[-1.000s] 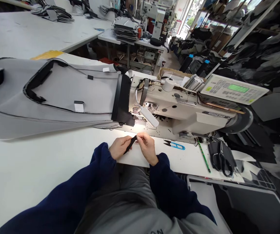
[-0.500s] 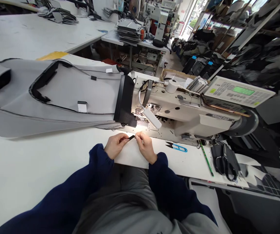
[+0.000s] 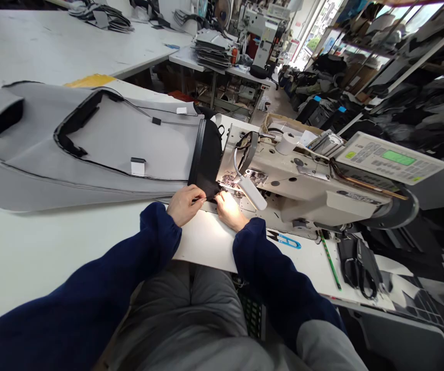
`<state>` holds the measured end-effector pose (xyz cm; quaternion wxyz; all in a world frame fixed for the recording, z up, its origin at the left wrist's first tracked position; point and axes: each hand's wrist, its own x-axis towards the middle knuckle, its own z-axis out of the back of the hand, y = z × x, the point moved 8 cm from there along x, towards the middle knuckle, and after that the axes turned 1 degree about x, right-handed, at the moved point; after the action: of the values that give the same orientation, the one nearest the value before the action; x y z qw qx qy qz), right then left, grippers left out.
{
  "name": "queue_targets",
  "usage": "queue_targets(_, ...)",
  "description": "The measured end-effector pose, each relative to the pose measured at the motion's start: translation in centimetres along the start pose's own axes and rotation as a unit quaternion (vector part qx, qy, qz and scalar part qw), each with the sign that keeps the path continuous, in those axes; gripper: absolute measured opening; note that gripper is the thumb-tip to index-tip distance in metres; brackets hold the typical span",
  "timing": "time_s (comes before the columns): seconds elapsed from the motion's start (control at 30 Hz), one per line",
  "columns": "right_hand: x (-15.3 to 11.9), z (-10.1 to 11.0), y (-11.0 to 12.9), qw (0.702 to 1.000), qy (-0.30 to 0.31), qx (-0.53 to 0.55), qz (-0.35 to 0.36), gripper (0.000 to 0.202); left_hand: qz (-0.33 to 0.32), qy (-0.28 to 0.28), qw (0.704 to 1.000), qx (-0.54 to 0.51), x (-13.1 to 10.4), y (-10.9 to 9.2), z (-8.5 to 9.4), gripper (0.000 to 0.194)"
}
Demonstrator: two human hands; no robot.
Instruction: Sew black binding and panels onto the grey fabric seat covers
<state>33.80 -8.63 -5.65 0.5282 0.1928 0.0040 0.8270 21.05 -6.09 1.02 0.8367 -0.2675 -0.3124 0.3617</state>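
A large grey fabric cover [image 3: 160, 149] lies across the table, and its black end band [image 3: 208, 154] reaches the sewing machine [image 3: 303, 180]. My left hand [image 3: 185, 205] is pinched at the near corner of this band. My right hand [image 3: 229, 210] is close beside it, under the lit lamp [image 3: 253, 192], with its fingertips bent around the same corner by the needle area. Between the fingertips is a small black strip [image 3: 211, 197], which blends into the black band, so its outline is hard to make out.
Blue thread snips [image 3: 289, 241], a green pencil [image 3: 330, 260] and black scissors [image 3: 359, 270] lie right of my right sleeve. A control panel [image 3: 392, 157] stands above the machine. Stacked grey pieces [image 3: 214, 49] sit on a table behind.
Both hands have moved forward, away from my body, carrying the black strip from the table's front to the corner of the black band. The view has shifted slightly.
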Motion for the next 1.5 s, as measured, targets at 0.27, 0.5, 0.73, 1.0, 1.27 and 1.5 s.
queue_targets(0.27, -0.2, 0.7, 0.1, 0.999, 0.014, -0.002, 0.030, 0.032, -0.073, 0.062, 0.989, 0.112, 2.8, 2.2, -3.1, 0.015)
queue_targets(0.5, 0.0, 0.3, 0.0, 0.997, 0.035, -0.054, 0.030, 0.033, -0.008, 0.075, 0.990, 0.121, 3.7, 5.6, -2.6, 0.012)
queue_targets(0.73, 0.6, 0.7, 0.5, 0.995, 0.026, -0.090, 0.040, 0.030, -0.016, 0.063, 0.993, 0.102, 3.4, 5.6, -2.6, 0.012)
queue_targets(1.0, 0.5, 1.1, -0.1, 0.992, 0.029, -0.101, 0.064, 0.030, -0.012, 0.051, 0.994, 0.098, 3.5, 6.0, -2.7, 0.012)
queue_targets(1.27, 0.7, 0.1, -1.3, 0.998, 0.022, -0.043, 0.033, 0.032, -0.012, 0.038, 0.996, 0.084, 3.3, 6.1, -2.5, 0.012)
queue_targets(1.5, 0.7, -0.5, -0.4, 0.998, 0.027, -0.059, 0.022, 0.031, -0.023, 0.033, 0.996, 0.082, 3.0, 6.1, -2.5, 0.012)
